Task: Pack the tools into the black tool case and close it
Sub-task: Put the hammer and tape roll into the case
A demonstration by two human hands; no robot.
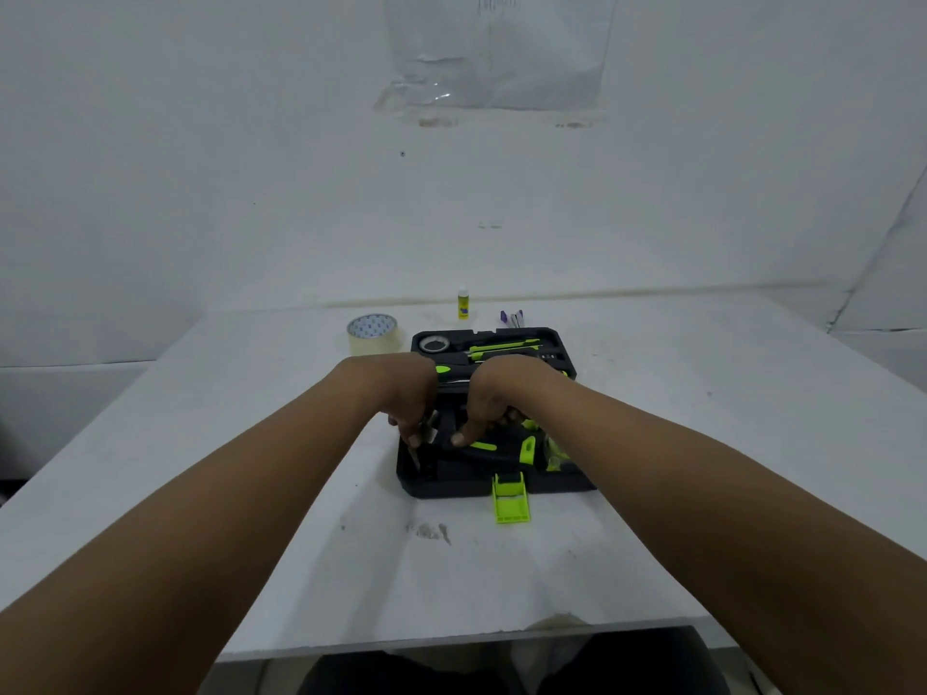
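Note:
The black tool case [454,486] lies open on the white table, its green latch [510,500] hanging over the near edge. Green-and-black tools fill the far half [501,347], with a small tape roll [434,343] in its left corner. Both hands reach into the near half. My left hand [409,406] curls its fingers round a metal tool head [428,432] at the case's left side. My right hand [489,408] presses its fingertips on a black tool with a green grip [482,447]. The hands hide the middle of the case.
A roll of clear packing tape [372,334] stands left of the case. A glue stick [463,303] and purple-capped markers [511,318] sit behind it near the wall. A clear plastic sheet [494,57] hangs on the wall. The table's near edge [451,639] lies below.

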